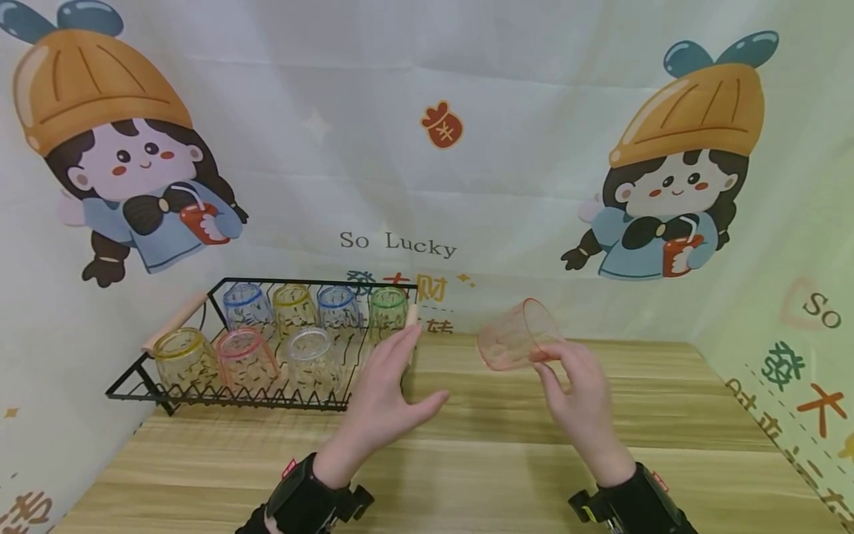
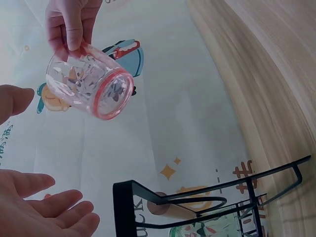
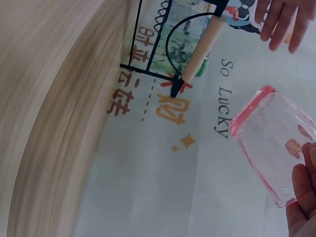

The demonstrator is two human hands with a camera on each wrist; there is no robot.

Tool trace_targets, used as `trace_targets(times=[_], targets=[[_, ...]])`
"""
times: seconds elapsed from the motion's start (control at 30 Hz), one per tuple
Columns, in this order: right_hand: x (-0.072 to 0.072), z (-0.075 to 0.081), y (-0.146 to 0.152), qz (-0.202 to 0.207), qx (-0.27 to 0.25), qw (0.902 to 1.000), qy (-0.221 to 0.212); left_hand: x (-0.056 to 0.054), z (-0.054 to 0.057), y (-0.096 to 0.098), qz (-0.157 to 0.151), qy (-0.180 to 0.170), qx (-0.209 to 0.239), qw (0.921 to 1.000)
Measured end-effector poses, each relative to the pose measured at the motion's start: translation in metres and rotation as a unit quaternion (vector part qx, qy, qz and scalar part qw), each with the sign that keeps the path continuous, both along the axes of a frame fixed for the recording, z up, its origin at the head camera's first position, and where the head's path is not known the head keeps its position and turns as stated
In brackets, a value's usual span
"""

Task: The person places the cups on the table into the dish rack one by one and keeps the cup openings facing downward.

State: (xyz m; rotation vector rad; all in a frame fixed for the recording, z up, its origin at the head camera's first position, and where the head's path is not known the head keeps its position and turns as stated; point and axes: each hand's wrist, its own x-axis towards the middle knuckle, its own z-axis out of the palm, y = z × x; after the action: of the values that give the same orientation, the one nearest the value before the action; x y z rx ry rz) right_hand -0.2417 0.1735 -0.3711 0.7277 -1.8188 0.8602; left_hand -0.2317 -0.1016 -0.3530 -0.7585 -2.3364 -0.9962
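My right hand [image 1: 580, 393] pinches a clear drinking glass [image 1: 510, 337] with pinkish-red edges between thumb and fingers at its rim. The glass is tilted on its side above the table, its base toward the left. In the left wrist view the ringed base of that glass [image 2: 106, 91] shows, and in the right wrist view its side. My left hand [image 1: 387, 393] is open, fingers stretched and thumb apart, holding nothing. It overlaps the right end of a black wire rack [image 1: 267, 405] in the head view, hiding part of it.
Inside the rack stand several glasses in two rows, among them a green-rimmed glass [image 1: 389, 308], a clear glass [image 1: 313, 363] and a pink glass [image 1: 247, 360]. Wooden handles [image 1: 176, 322] sit at the rack's ends. A printed cloth [image 1: 507, 178] hangs behind the wooden table [image 1: 667, 400].
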Motion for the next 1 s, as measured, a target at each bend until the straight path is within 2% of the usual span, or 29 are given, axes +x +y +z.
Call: trace_targets(times=[0.2, 0.43, 0.67, 0.9, 1.0], targets=[[0.005, 0.001, -0.005, 0.024, -0.016, 0.9996, -0.006, 0.001, 0.003, 0.004, -0.01, 0.003, 0.012, 0.9999], [0.013, 0.006, -0.013, 0.039, -0.035, 0.9986, -0.01, 0.004, 0.004, 0.007, -0.024, -0.033, 0.033, 0.9986], [0.021, 0.008, -0.022, 0.045, -0.053, 0.9975, -0.012, 0.006, 0.007, 0.01, -0.026, -0.048, 0.057, 0.9969], [0.023, 0.006, -0.03, 0.119, -0.081, 0.9893, -0.024, 0.007, 0.009, 0.012, -0.032, -0.036, 0.073, 0.9962], [0.025, 0.005, -0.033, 0.134, -0.088, 0.9865, -0.03, 0.007, 0.01, 0.013, -0.042, -0.041, 0.081, 0.995]])
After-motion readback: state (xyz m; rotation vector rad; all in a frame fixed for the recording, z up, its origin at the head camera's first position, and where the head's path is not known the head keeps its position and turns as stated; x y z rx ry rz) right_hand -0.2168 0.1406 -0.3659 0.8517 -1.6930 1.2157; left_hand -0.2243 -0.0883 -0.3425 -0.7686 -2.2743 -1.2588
